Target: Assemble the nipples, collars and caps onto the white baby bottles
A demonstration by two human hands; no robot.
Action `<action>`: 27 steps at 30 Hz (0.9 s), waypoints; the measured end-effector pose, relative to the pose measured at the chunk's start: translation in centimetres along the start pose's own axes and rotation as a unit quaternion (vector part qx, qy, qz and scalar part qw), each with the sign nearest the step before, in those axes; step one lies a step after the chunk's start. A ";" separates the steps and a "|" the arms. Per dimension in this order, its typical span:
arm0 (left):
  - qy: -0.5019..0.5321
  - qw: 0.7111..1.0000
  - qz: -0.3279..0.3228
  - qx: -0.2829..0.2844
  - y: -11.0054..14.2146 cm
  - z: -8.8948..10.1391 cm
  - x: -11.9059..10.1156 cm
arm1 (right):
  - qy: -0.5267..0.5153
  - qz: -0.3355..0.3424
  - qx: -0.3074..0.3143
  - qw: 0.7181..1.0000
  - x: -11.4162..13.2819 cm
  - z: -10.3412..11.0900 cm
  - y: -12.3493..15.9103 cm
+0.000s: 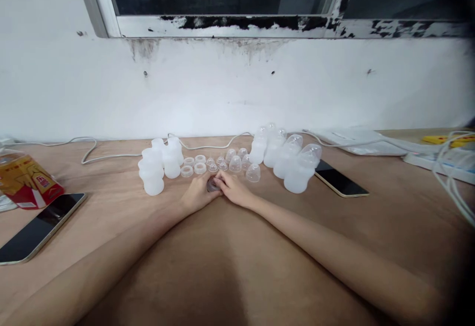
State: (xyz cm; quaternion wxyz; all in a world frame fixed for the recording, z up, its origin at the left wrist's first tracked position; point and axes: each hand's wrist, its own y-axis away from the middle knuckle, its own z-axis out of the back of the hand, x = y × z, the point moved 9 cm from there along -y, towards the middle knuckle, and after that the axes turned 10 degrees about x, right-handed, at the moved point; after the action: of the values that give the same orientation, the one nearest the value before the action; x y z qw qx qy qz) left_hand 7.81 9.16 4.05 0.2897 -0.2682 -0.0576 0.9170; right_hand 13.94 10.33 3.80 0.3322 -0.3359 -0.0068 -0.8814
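Observation:
My left hand (200,191) is wrapped around a small round translucent piece that looks like a bottle ring (213,184). Pressed against the same piece are the closed fingers of my right hand (233,187), which hide part of it. Just beyond the hands stand clear bottle nipples (221,163), white bottle rings (187,171) and clear dome caps (253,173). Several frosted bottle bodies (153,180) without tops are grouped to the left. On the right, several bottles (297,175) carry clear domed caps.
A phone (339,178) lies at the right, another phone (40,227) at the left near a red and yellow carton (31,180). White cables (208,147) run along the wall. A power strip (438,163) and plastic bag (352,140) lie at the far right.

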 end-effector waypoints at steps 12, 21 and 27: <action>-0.254 0.965 0.026 -0.062 1.3 1.3 -0.2 | 0.210 -0.060 -0.038 0.975 -1.8 0.9 0.1; -0.275 0.957 0.065 -0.060 1.2 1.2 0.9 | 0.176 -0.048 -0.053 0.982 -2.1 1.2 0.1; -0.279 0.955 0.071 -0.067 1.2 1.3 1.1 | 0.226 -0.048 -0.054 0.971 -0.8 1.0 0.5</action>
State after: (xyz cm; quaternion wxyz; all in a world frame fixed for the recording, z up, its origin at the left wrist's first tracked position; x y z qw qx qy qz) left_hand 5.76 8.86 4.37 0.1771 -0.0244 -0.1784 0.9676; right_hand 15.27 10.59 3.98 0.2635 -0.1442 0.0996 -0.9486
